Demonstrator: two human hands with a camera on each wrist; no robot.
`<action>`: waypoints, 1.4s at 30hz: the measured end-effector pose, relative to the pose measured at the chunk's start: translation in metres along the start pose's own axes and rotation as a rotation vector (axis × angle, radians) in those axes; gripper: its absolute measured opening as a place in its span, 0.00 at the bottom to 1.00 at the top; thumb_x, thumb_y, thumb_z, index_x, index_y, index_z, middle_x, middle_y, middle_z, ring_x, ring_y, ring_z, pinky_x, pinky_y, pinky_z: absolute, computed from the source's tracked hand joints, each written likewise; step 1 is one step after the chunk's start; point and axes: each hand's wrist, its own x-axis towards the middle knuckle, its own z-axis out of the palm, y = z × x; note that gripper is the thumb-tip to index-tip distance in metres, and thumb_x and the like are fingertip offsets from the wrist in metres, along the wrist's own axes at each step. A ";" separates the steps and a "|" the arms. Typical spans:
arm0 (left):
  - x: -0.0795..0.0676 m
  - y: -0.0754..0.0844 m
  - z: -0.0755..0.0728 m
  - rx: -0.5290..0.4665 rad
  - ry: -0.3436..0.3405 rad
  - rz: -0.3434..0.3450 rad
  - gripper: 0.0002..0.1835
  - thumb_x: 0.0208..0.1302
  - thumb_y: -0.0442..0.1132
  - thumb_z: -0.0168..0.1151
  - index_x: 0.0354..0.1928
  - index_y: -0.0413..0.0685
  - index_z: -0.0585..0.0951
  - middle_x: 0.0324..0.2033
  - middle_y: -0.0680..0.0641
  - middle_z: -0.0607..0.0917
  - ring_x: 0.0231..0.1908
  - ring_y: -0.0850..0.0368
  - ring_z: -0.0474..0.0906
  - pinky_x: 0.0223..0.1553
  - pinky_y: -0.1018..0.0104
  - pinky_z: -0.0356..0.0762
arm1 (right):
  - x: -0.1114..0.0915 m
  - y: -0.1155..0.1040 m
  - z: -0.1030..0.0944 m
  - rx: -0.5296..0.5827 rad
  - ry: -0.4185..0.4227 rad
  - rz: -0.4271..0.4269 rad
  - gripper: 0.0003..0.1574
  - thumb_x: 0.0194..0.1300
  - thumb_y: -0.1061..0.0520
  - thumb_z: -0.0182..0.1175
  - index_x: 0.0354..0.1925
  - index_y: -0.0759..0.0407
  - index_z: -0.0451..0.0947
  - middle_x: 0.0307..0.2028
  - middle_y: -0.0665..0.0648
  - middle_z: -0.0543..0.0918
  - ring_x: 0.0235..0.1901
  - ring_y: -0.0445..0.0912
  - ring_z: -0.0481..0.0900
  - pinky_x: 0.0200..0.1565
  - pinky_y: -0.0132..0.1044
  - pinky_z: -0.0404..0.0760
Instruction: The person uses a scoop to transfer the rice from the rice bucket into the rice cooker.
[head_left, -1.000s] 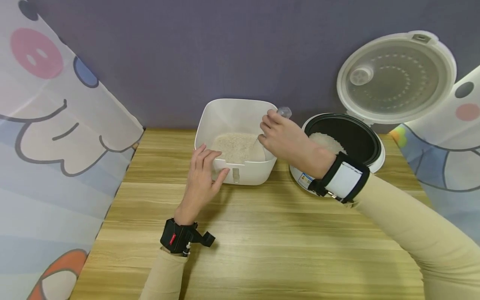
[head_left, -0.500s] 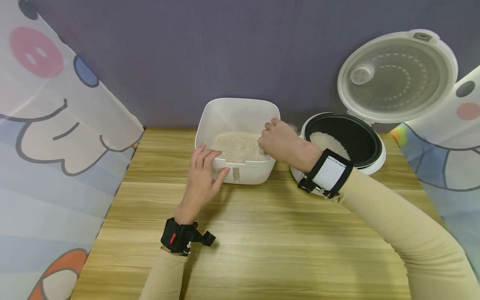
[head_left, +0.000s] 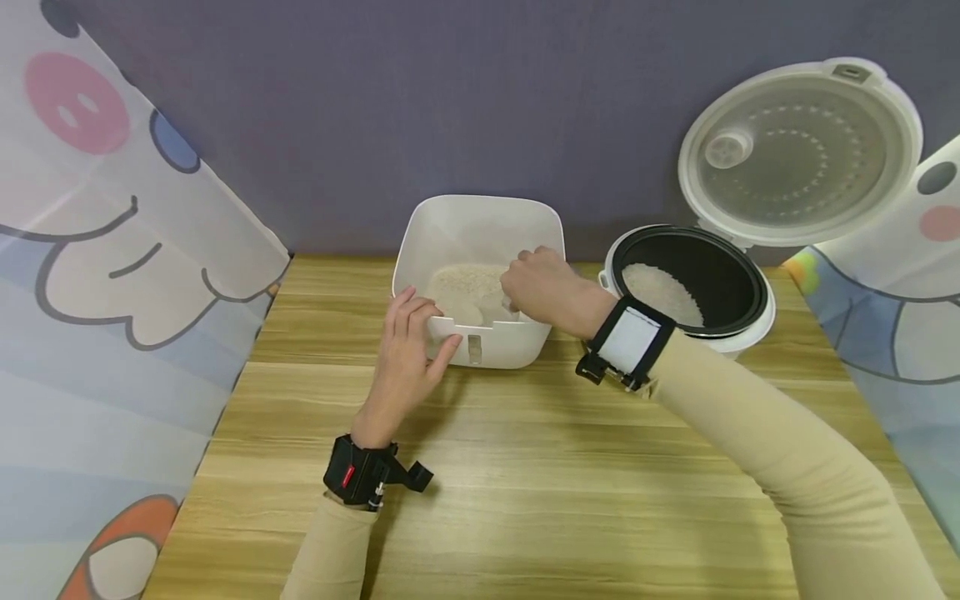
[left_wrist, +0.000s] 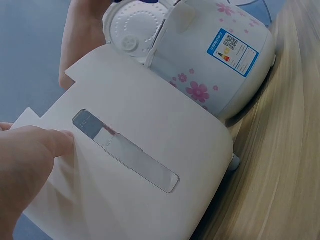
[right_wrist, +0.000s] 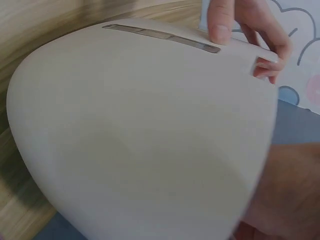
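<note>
A white rice bin (head_left: 517, 346) stands on the table, with pale rice (head_left: 465, 283) inside. My left hand (head_left: 402, 358) pinches its front rim, thumb outside and fingers over the edge; the left wrist view shows the thumb beside the clear window strip (left_wrist: 125, 150). Inside the bin, my right hand (head_left: 546, 290) grips a clear plastic scoop (head_left: 495, 310) low in the rice. The curled fingers hide much of the scoop. In the right wrist view the bin wall (right_wrist: 135, 125) covers what that hand holds.
Right of the bin stands a white rice cooker (head_left: 756, 323), its lid (head_left: 795, 167) raised. Rice (head_left: 663, 293) lies in its black inner pot (head_left: 720, 275). A purple-grey wall (head_left: 480, 100) rises behind the table (head_left: 525, 483).
My right hand has moved left and lower into the bin, turning the scoop so its clear cup shows in the rice. The left hand keeps its place on the rim.
</note>
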 end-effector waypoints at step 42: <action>0.000 0.000 -0.001 -0.003 -0.017 0.007 0.23 0.76 0.49 0.59 0.54 0.32 0.71 0.54 0.34 0.74 0.68 0.32 0.64 0.79 0.47 0.53 | 0.034 -0.006 0.028 0.605 -0.135 0.255 0.16 0.72 0.70 0.53 0.29 0.62 0.81 0.31 0.57 0.80 0.32 0.47 0.73 0.34 0.35 0.76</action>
